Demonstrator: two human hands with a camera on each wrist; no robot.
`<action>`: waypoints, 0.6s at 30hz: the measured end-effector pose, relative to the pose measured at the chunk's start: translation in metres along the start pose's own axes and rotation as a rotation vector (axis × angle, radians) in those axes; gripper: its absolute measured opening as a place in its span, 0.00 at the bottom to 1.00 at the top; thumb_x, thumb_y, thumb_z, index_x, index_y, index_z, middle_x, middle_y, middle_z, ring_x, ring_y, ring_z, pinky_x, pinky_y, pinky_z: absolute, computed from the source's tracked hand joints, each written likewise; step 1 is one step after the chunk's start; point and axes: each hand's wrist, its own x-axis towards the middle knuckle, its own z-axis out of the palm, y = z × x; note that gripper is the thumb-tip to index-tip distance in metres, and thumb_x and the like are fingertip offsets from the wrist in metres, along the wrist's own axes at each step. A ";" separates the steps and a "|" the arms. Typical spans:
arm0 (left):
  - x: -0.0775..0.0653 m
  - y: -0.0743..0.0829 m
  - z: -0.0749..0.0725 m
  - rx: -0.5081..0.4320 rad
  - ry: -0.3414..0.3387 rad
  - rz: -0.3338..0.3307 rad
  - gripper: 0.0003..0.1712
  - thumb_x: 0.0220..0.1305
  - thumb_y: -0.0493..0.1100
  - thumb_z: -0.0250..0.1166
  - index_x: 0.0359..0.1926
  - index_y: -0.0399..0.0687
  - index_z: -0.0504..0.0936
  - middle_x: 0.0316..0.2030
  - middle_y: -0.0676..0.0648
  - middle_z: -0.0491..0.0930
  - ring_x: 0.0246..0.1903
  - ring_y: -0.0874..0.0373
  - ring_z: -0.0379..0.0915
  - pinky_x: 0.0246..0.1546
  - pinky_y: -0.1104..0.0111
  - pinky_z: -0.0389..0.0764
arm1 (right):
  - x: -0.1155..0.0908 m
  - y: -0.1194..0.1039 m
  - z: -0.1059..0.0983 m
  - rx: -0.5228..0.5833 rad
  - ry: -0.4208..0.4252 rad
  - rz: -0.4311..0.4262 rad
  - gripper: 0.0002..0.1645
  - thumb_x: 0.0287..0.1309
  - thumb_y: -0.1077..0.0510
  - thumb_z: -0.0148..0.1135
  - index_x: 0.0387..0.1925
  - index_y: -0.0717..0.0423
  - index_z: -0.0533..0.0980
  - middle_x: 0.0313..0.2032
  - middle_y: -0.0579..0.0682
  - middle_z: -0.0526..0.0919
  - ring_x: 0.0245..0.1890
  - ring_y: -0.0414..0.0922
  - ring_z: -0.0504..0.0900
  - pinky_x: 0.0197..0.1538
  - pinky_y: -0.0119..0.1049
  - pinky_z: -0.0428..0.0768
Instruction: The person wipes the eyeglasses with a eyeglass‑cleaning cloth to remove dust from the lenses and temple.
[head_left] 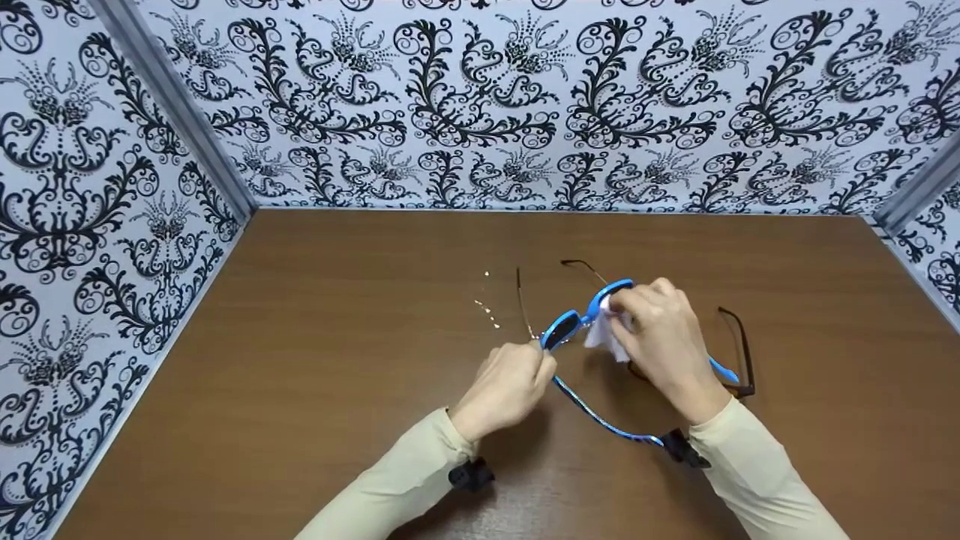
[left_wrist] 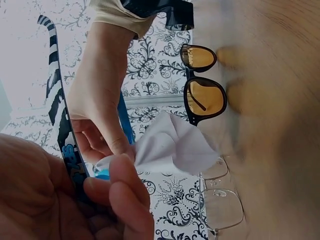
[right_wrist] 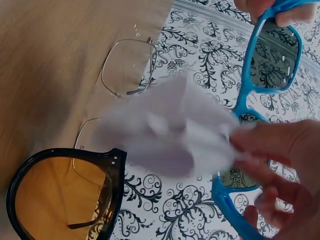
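Blue lettering is showing on the black-and-white striped arm of the blue sunglasses, but it is slanting and running partly behind the fingers, so it cannot be read for certain. The person's left hand is keeping a closed grip, its fingers curling round the outer corner of the frame where that striped arm is meeting it. The right hand is pinching a white cloth between thumb and fingers, its grip leaving hardly any gap, and is holding it at the farther lens; whether the cloth is actually pressing on the glass cannot be told. The sunglasses are hanging above the counter, lenses turning away from the person. Below them, thin metal-framed glasses with clear lenses are resting on the counter, and dark-framed glasses with orange lenses are lying to the right, partly hiding under the right forearm. Behind, a wall is carrying black scrollwork on white.
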 end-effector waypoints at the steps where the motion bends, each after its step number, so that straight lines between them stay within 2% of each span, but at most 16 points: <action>1: 0.000 0.000 0.000 0.006 0.001 0.007 0.18 0.60 0.36 0.51 0.16 0.51 0.58 0.13 0.58 0.53 0.14 0.64 0.52 0.12 0.72 0.56 | 0.000 0.000 0.000 -0.008 0.018 0.031 0.11 0.42 0.72 0.72 0.26 0.60 0.78 0.25 0.53 0.81 0.30 0.53 0.72 0.32 0.45 0.72; 5: 0.000 0.000 0.001 0.018 0.009 0.024 0.18 0.60 0.36 0.51 0.16 0.51 0.59 0.13 0.58 0.52 0.15 0.63 0.52 0.12 0.72 0.56 | 0.001 -0.001 0.002 -0.009 0.116 0.123 0.09 0.44 0.75 0.66 0.27 0.64 0.76 0.27 0.58 0.79 0.31 0.56 0.72 0.33 0.48 0.74; 7: 0.000 -0.001 0.002 0.020 0.019 0.031 0.18 0.60 0.35 0.51 0.16 0.51 0.59 0.13 0.59 0.52 0.14 0.63 0.52 0.12 0.72 0.56 | 0.002 -0.002 0.003 0.014 0.157 0.129 0.09 0.44 0.75 0.65 0.28 0.64 0.76 0.28 0.59 0.79 0.31 0.56 0.72 0.33 0.48 0.74; 10: 0.000 -0.001 0.002 0.020 0.020 0.024 0.18 0.60 0.35 0.51 0.16 0.51 0.59 0.13 0.58 0.52 0.14 0.63 0.52 0.12 0.72 0.56 | 0.002 -0.003 0.003 0.071 0.191 0.102 0.10 0.45 0.76 0.67 0.31 0.65 0.79 0.30 0.57 0.81 0.32 0.53 0.73 0.34 0.44 0.74; 14: 0.001 -0.001 0.003 -0.003 0.008 0.012 0.18 0.61 0.36 0.51 0.16 0.51 0.58 0.13 0.58 0.52 0.14 0.63 0.52 0.13 0.73 0.56 | 0.000 -0.005 0.001 0.141 0.185 0.045 0.12 0.43 0.75 0.71 0.32 0.63 0.80 0.30 0.53 0.82 0.32 0.49 0.74 0.36 0.39 0.71; 18: 0.000 -0.002 0.004 -0.016 0.022 0.038 0.18 0.62 0.35 0.50 0.16 0.51 0.58 0.13 0.59 0.52 0.14 0.64 0.51 0.13 0.74 0.55 | -0.004 -0.005 0.002 0.115 0.129 0.017 0.13 0.41 0.74 0.72 0.29 0.59 0.80 0.27 0.50 0.83 0.29 0.48 0.73 0.35 0.44 0.68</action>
